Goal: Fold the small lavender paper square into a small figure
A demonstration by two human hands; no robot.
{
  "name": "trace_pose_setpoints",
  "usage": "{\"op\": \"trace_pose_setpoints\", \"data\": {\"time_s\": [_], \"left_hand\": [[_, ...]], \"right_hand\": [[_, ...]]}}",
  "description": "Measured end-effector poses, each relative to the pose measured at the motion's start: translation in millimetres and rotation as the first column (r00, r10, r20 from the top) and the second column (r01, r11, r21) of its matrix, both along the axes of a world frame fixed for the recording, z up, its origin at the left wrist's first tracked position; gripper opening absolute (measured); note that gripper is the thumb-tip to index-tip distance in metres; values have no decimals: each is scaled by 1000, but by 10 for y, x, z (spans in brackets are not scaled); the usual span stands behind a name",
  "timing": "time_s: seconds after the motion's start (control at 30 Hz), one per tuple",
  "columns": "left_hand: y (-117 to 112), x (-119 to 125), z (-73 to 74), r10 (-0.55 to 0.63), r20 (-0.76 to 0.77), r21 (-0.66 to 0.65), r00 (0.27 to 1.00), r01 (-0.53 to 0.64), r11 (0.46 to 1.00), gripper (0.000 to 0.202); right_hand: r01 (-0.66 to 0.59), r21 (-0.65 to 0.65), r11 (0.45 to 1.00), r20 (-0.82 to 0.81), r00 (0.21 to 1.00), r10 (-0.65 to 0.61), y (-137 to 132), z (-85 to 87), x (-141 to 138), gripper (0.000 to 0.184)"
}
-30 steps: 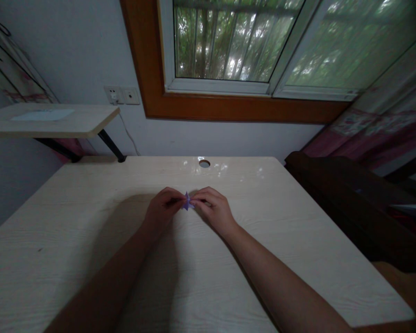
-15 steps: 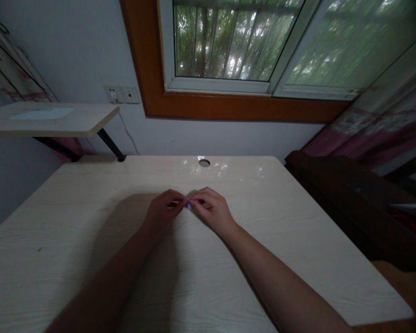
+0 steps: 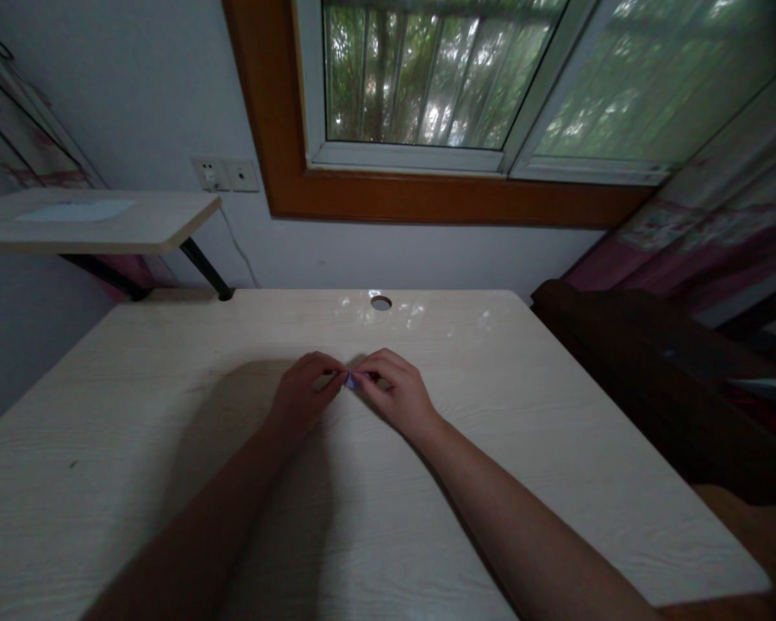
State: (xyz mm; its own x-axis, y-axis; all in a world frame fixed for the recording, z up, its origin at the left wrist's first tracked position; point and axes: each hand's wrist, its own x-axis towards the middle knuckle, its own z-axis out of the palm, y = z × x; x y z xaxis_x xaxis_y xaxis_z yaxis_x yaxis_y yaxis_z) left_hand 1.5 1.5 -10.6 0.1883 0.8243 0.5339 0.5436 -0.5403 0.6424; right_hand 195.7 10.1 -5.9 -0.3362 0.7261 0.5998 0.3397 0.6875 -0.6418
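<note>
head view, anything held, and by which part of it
A small purple paper-like piece, pinched at its opposite sides by the left hand and the right hand.

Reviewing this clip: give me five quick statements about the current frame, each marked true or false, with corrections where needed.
1. The left hand and right hand both pinch a small purple piece. True.
2. The round hole in the tabletop lies nearer the camera than the hands. False: it lies beyond them, near the far edge.
3. The wooden window surround is brown. True.
4. The raised shelf stands at the right end of the tabletop. False: it stands at the left.
5. A pale cord runs down the wall below the sockets. True.
</note>
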Motion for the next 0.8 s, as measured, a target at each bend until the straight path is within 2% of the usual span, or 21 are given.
{"op": "trace_pose_setpoints", "data": {"time_s": [0.23, 0.47, 0.57, 0.8], "left_hand": [[-9, 7, 47, 12, -45, 47, 999, -10, 999, 6], [1, 3, 15, 16, -51, 36, 999, -15, 999, 8], [8, -1, 6, 16, -63, 44, 998, -13, 999, 7], [5, -3, -7, 3, -46, -11, 999, -4, 1000, 7]], "right_hand": [[15, -19, 1000, -1, 1000, -16, -18, 20, -8, 10], [64, 20, 998, 26, 998, -64, -17, 22, -5, 9], [52, -1, 999, 13, 999, -52, -17, 11, -15, 10], [41, -19, 999, 28, 999, -41, -14, -3, -27, 8]]}}
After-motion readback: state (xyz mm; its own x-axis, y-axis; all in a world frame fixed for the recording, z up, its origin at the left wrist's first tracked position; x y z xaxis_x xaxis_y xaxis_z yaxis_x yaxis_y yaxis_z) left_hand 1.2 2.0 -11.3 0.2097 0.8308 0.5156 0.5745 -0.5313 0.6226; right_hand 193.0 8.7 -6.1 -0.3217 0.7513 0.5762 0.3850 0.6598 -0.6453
